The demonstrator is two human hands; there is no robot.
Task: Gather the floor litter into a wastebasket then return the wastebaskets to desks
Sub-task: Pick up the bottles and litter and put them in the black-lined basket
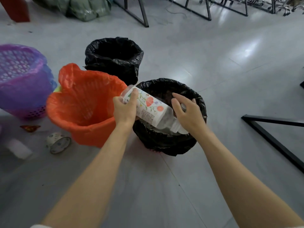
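Head view: left hand [125, 107] grips a floral-label plastic bottle [148, 111], tilted cap-down over the nearest black-lined wastebasket [199, 102]; right hand [186, 111], fingers loosely spread, hovers above its cap end. Released crooked, the bottle could catch the rim and roll onto the floor beside the orange basket [85, 102].

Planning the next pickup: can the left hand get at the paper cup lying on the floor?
Probably not yet: the left hand grips the bottle over the black wastebasket. Once freed, the paper cup lies open on the floor, beside the orange wastebasket.
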